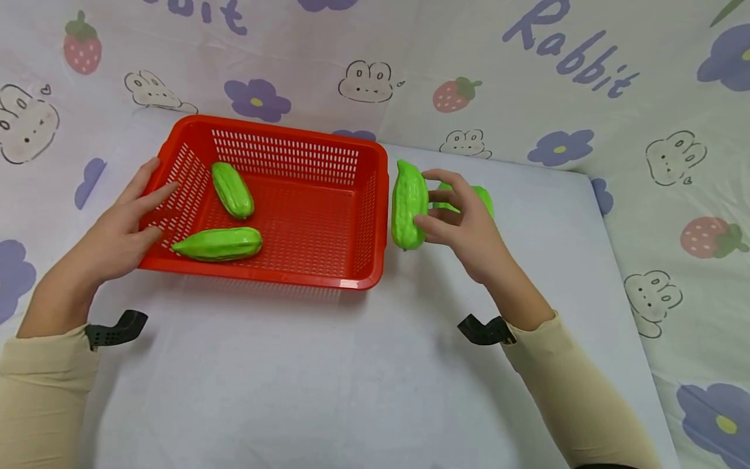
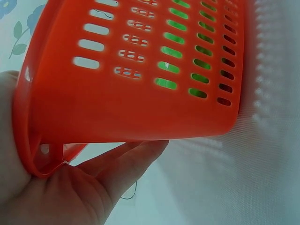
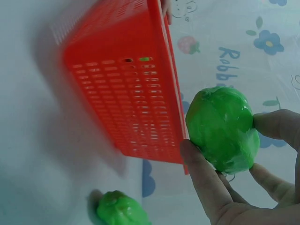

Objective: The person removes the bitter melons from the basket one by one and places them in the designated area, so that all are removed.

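My left hand (image 1: 120, 234) grips the left rim of a red plastic basket (image 1: 316, 277), with fingers reaching over the edge. In the left wrist view, that hand (image 2: 86, 187) shows beside the slotted basket wall (image 2: 117, 108). Just off the basket's right side, my right hand (image 1: 469, 225) pinches a green ridged bitter melon (image 1: 408, 207) between thumb and fingers. The right wrist view shows this bitter melon (image 3: 222, 129) end-on, above the table and level with the rim. Inside the basket, toward its left, lie two more bitter melons, one slanted (image 1: 232, 190) and one sideways (image 1: 219, 244).
Another green bitter melon (image 1: 483, 197) lies on the table behind my right hand, mostly hidden by it. A white cloth (image 1: 351, 378) covers the table. Behind it hangs a sheet (image 1: 410, 39) printed with rabbits, flowers and strawberries. Black straps (image 1: 489, 330) sit on both wrists.
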Action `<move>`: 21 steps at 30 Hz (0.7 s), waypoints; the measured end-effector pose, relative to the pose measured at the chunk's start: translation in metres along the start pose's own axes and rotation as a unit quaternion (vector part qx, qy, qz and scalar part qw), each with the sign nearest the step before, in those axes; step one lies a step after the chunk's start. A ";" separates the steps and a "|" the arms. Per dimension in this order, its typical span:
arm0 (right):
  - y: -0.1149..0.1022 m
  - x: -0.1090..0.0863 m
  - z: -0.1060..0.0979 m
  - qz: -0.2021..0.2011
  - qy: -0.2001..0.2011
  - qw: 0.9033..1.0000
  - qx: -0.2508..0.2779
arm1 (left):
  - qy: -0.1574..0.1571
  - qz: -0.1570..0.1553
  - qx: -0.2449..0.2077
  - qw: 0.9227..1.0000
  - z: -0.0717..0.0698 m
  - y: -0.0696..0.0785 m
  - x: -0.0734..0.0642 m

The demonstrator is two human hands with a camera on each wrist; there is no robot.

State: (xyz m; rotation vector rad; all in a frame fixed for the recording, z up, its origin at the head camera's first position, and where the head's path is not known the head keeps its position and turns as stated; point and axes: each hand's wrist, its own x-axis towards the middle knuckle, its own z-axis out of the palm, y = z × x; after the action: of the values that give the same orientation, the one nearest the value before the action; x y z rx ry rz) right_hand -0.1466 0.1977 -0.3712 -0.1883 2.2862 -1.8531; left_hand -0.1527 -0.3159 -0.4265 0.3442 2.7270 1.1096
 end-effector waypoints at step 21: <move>0.032 -0.026 -0.011 0.040 0.038 0.998 0.031 | -0.001 -0.005 0.013 1.000 -0.001 0.001 0.000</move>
State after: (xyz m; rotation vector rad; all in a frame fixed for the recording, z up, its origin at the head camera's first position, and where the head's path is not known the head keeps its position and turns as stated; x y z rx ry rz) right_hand -0.1227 0.2210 -0.3983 -0.0181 2.2462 -1.9176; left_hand -0.1525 -0.3161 -0.4251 0.3356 2.7410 1.0704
